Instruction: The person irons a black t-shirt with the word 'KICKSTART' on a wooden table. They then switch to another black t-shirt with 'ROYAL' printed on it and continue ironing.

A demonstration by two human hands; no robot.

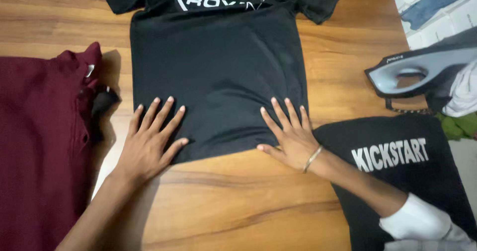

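a: head view, looking straight down: a black t-shirt [218, 67] lies flat on the wooden table [248, 201], near its middle. the left hand [149, 142] presses on the shirt's lower left corner, the right hand [290, 137] on the lower right corner near the hem. both palms are flat with fingers spread, gripping nothing.

b: which way does the shirt point?

a: its long axis runs away from the person. collar and white chest print are at the far end, the hem is at the near end under the hands, and the sleeves stick out to either side up top.

b: what might go wrong?

a: my guess is the fabric bunches. there's already a soft ripple between the two hands, and if the palms slide unevenly, that fold could get pressed in or the hem dragged crooked. the shirt could also slip on the smooth wood.

b: anything crowding it?

a: a maroon garment [39, 146] lies just beside the left hand, and another black shirt with white print [397, 166] is close by the right wrist, which wears a thin bangle [313, 158]. a stray sweep could catch either. a grey iron [417, 72] sits well off to the right.
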